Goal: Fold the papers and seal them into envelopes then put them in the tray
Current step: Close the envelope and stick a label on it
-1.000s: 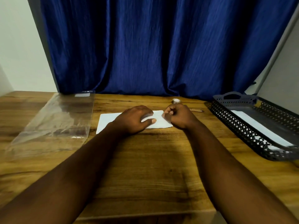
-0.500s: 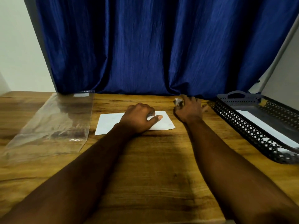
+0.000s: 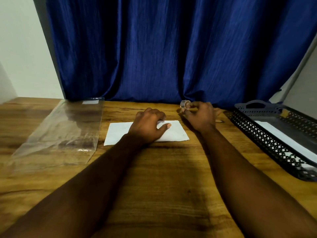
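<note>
The left hand (image 3: 149,125) lies flat on the white envelope (image 3: 175,133) on the table (image 3: 154,186), hiding its middle. The right hand (image 3: 200,115) pinches a small blurred roll (image 3: 185,103). The tray (image 3: 267,140) at right is cut off; no writing is readable.

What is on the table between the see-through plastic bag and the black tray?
In the head view, the white envelope, pressed flat by the left hand.

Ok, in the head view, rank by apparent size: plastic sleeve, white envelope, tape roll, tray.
1. Plastic sleeve and tray: similar, tray cut off, unsure.
2. White envelope.
3. Tape roll, in the right hand.
</note>
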Demonstrator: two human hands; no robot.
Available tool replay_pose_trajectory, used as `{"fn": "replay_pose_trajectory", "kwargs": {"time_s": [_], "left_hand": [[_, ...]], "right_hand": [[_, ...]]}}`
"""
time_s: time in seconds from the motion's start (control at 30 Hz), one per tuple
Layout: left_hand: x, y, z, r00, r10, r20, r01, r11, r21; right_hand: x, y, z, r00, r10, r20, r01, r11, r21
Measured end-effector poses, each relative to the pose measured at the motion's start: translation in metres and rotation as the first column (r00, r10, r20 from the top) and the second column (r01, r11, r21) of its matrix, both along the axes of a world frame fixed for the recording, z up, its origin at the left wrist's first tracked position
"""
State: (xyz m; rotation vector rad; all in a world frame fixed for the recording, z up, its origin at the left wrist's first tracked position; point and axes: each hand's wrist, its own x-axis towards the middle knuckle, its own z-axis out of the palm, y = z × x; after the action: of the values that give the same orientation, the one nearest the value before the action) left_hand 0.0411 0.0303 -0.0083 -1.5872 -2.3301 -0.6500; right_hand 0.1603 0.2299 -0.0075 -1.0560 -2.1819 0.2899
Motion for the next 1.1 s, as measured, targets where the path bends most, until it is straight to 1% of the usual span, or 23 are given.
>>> {"fn": "replay_pose_trajectory", "kwargs": {"time_s": [0.03,0.07,0.1,0.13,0.17,0.2,0.27,0.3,0.37,0.4,0.47,0.53,0.63,0.67,0.7,0.73,0.77,0.8,0.87,0.9,1.0,1.1], "left_hand": [[0.000,-0.001,0.000,1.000,0.008,0.016,-0.009,0.999,0.031],[-0.001,-0.001,-0.001,0.999,0.015,0.043,-0.018,0.998,0.068],[-0.002,-0.001,-0.002,0.996,0.022,0.085,-0.032,0.993,0.112],[-0.002,-0.001,-0.004,0.990,0.021,0.140,-0.045,0.984,0.171],[-0.003,-0.001,-0.007,0.977,0.005,0.212,-0.055,0.972,0.231],[-0.003,-0.002,-0.008,0.954,-0.033,0.298,-0.056,0.956,0.287],[-0.002,-0.002,-0.009,0.867,-0.172,0.467,-0.021,0.925,0.380],[-0.002,-0.003,-0.008,0.830,-0.241,0.503,0.006,0.906,0.424],[-0.003,-0.005,-0.005,0.803,-0.318,0.504,0.021,0.860,0.510],[-0.003,-0.006,-0.004,0.791,-0.336,0.511,0.011,0.843,0.538],[-0.006,-0.007,-0.003,0.782,-0.338,0.523,-0.008,0.834,0.552],[-0.006,-0.007,-0.004,0.793,-0.327,0.514,-0.011,0.836,0.548],[-0.007,-0.007,-0.006,0.828,-0.308,0.469,-0.015,0.823,0.567],[-0.007,-0.008,-0.005,0.833,-0.303,0.463,-0.018,0.822,0.570],[-0.006,-0.008,-0.005,0.839,-0.295,0.457,-0.020,0.823,0.567],[-0.006,-0.009,-0.005,0.845,-0.290,0.449,-0.017,0.825,0.565],[-0.005,-0.009,-0.004,0.853,-0.284,0.438,-0.013,0.827,0.562],[-0.005,-0.009,-0.004,0.859,-0.280,0.429,-0.009,0.829,0.559],[-0.004,-0.010,-0.004,0.874,-0.257,0.412,-0.011,0.838,0.546],[-0.004,-0.010,-0.004,0.885,-0.242,0.398,-0.011,0.843,0.538],[-0.006,-0.010,-0.005,0.905,-0.229,0.358,0.012,0.855,0.518],[-0.007,-0.009,-0.006,0.937,-0.185,0.298,0.014,0.869,0.495]], "right_hand": [[0.000,-0.006,0.003,0.993,0.080,-0.088,-0.083,0.996,-0.030],[0.000,-0.014,0.006,0.964,0.173,-0.200,-0.192,0.978,-0.083],[0.001,-0.025,0.010,0.914,0.253,-0.316,-0.316,0.934,-0.166],[0.002,-0.036,0.013,0.856,0.310,-0.414,-0.432,0.869,-0.242],[0.002,-0.045,0.016,0.799,0.364,-0.478,-0.530,0.803,-0.273],[0.001,-0.051,0.016,0.751,0.409,-0.518,-0.599,0.752,-0.275],[-0.001,-0.059,0.018,0.668,0.474,-0.574,-0.702,0.658,-0.273],[-0.002,-0.061,0.018,0.646,0.489,-0.587,-0.726,0.632,-0.272],[-0.007,-0.065,0.016,0.617,0.502,-0.606,-0.754,0.597,-0.274],[-0.009,-0.066,0.012,0.593,0.516,-0.618,-0.778,0.564,-0.276],[-0.012,-0.071,0.007,0.562,0.544,-0.623,-0.809,0.517,-0.279],[-0.011,-0.071,0.005,0.548,0.552,-0.629,-0.822,0.495,-0.282],[-0.007,-0.070,0.005,0.611,0.573,-0.546,-0.782,0.544,-0.304],[-0.007,-0.069,0.005,0.624,0.581,-0.523,-0.775,0.543,-0.323],[-0.008,-0.067,0.004,0.625,0.587,-0.515,-0.777,0.529,-0.340],[-0.009,-0.066,0.003,0.612,0.585,-0.532,-0.789,0.502,-0.355],[-0.010,-0.065,0.003,0.611,0.564,-0.556,-0.789,0.497,-0.362],[-0.009,-0.066,0.005,0.622,0.522,-0.584,-0.776,0.509,-0.371],[-0.008,-0.066,0.010,0.662,0.427,-0.616,-0.727,0.564,-0.391],[-0.007,-0.064,0.010,0.673,0.407,-0.618,-0.712,0.582,-0.393],[-0.010,-0.058,0.006,0.659,0.437,-0.613,-0.728,0.577,-0.371],[-0.011,-0.059,0.004,0.655,0.483,-0.581,-0.726,0.616,-0.306]]}}
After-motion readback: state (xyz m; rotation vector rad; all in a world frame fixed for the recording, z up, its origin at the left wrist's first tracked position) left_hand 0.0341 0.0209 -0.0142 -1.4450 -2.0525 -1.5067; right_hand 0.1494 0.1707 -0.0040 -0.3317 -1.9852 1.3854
